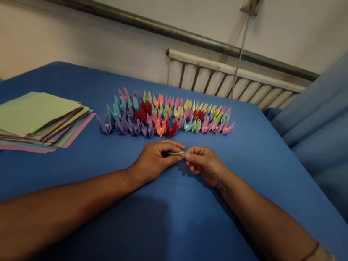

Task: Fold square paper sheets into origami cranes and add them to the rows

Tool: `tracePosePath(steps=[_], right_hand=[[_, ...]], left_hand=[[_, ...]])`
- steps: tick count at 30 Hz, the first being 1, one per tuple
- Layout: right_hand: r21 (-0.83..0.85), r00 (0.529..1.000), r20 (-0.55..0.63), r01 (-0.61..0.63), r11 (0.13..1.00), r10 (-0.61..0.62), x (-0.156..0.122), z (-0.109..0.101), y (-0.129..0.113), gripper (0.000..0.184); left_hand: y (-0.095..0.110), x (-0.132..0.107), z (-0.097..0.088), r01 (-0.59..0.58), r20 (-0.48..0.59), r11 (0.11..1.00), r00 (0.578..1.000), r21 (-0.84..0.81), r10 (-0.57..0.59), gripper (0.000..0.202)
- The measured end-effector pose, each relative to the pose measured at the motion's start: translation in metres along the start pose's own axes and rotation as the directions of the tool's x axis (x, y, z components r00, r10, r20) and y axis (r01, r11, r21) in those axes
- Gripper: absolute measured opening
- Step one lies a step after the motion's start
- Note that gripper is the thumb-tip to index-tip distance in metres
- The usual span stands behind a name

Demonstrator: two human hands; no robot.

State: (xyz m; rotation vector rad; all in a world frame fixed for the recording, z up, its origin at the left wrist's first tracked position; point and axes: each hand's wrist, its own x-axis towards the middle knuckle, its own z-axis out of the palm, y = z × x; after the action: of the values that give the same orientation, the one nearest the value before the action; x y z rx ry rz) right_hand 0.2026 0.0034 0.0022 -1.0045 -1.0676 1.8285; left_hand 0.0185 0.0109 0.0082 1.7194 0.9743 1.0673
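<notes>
At the far left of the blue table (180, 233) lies a stack of paper sheets (29, 119), pale green on top, with pink, purple and red edges fanning out beneath it. To the right of the stack, in the middle of the table, stand rows of small folded paper pieces (166, 114): purple ones at the left end, then teal, red and orange, then yellow, green and pink toward the right end.

Just near of these rows the two hands meet. The left hand (153, 159) lies knuckles up, its fingers curled and its thumb and fingertips pinching the left end of a small folded green paper (176, 153). The right hand (204, 164) pinches the right end of the same paper between thumb and fingers. The paper sits between the two hands, near the table surface, close in front of the orange and red pieces; whether it touches the table cannot be told. Both forearms reach in from the near edge.

Beyond the table, against the wall, a radiator (230, 84) stands, with a pipe (143, 21) running above it. At the far right hangs a blue curtain (336, 125).
</notes>
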Motion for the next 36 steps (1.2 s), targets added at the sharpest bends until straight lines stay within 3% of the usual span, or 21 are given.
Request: tracePosePath(steps=[13,25,36], right_hand=[[0.072,0.998,0.066,-0.025,0.997,0.02,0.0015,-0.0028,0.0009,0.019],[-0.084,0.998,0.014,0.056,0.995,-0.055,0.0034,-0.0024,0.0024,0.025],[0.061,0.989,0.066,-0.138,0.989,0.134,-0.0003,-0.0046,-0.0012,0.019]], left_hand=[[0.0022,0.0018,-0.002,0.007,0.006,1.0,1.0,-0.007,-0.007,0.008],[0.0032,0.0014,-0.0027,-0.032,0.023,0.998,0.999,0.046,0.03,0.009],[0.0052,0.0006,-0.0002,0.023,0.031,0.999,0.999,-0.03,-0.022,0.009]])
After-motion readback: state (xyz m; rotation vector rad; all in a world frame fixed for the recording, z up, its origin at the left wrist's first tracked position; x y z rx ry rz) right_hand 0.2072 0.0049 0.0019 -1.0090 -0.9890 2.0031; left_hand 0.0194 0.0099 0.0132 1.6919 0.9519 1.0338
